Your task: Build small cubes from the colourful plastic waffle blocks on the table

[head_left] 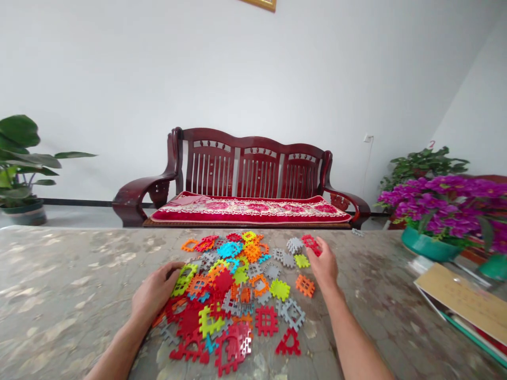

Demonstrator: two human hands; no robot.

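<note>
Colourful plastic interlocking tiles with notched edges lie in a loose pile on the table. My left hand is at the pile's left side, its fingers closed on the edge of a yellow-green tile with an open middle. At the far right of the pile, my right hand pinches a red tile; its fingertips are partly hidden. Close to that hand are a grey tile, a small yellow-green tile and an orange window-shaped tile. Nearer me lie a red window-shaped tile and a red triangular tile.
A patterned cloth covers the table. To the right stand purple flowers in a teal pot, beside papers and a brown envelope. One grey tile lies at the far edge. Behind is a wooden bench with a red cushion.
</note>
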